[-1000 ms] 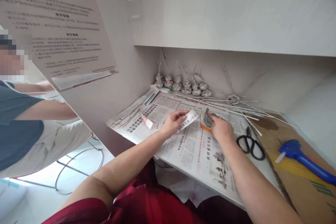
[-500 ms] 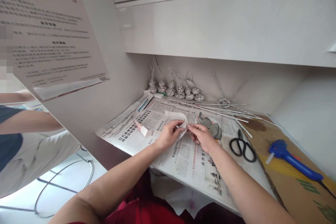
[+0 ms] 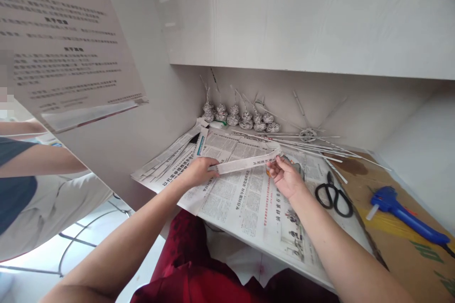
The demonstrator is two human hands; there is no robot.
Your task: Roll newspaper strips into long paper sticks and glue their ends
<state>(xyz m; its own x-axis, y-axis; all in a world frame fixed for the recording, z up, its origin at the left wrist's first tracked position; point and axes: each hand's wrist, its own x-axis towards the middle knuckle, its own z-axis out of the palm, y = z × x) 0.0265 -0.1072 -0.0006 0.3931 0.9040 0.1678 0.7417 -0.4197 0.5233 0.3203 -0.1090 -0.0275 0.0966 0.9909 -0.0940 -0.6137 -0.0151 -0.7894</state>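
Note:
A long newspaper strip is stretched between my two hands, just above newspaper sheets spread over the desk. My left hand is closed on the strip's left end. At the other end, where the paper curls over, my right hand pinches it between thumb and fingers. Behind my right hand, a grey-green object lies partly hidden on the newspaper. Black-handled scissors rest to the right of that hand.
Several gourd-shaped woven paper pieces stand along the back wall. Thin paper rods lie before a woven piece with spokes. A blue glue gun sits on cardboard at right. Another person's arm shows beyond the left partition.
My hands have moved apart, the left one to the left, pulling the curled newspaper strip out straight. The right hand has turned its palm upward. The view has shifted slightly.

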